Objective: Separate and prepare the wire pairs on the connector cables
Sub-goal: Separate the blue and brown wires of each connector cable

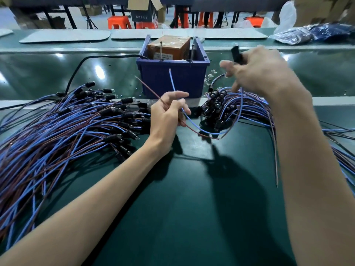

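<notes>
My left hand pinches a wire pair near its free ends. The blue wire and the brown wire spread apart upward in a V in front of the blue bin. Both wires loop down over the green mat and rise toward my right hand, which is raised and blurred and grips a black connector. A large pile of blue and brown connector cables lies to the left. Another pile lies under and right of my right hand.
A blue plastic bin holding an orange-brown box and two upright metal pins stands at the mat's far edge. A black cord runs into it. Small clear parts lie beside the bin. Blue bagged goods sit far right.
</notes>
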